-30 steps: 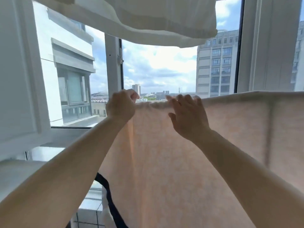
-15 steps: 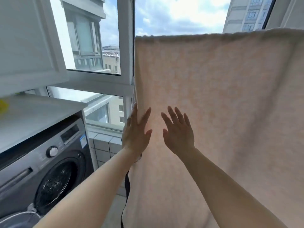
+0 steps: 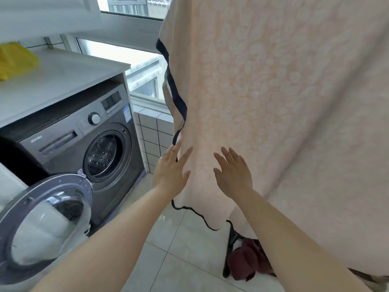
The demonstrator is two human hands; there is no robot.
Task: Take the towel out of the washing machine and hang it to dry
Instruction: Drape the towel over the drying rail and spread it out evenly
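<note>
The towel (image 3: pixel 263 98) hangs full length from overhead, filling the frame from 12 to 4 o'clock; its support is out of view. Its dark-trimmed edge falls at 11 o'clock. The washing machine (image 3: pixel 84 133) stands at 9 o'clock, door (image 3: pixel 42 218) swung open, drum apparently empty. The left hand (image 3: pixel 171 171) and right hand (image 3: pixel 233 173) lie flat against the lower cloth, fingers spread, each grip apart and clamping nothing. Judged step: smoothing the hung towel. Recommended practice: stroke downward and outward with flat palms, remove folds at the trimmed edge, avoid dragging the cloth off its support. The task appears nearly complete.
</note>
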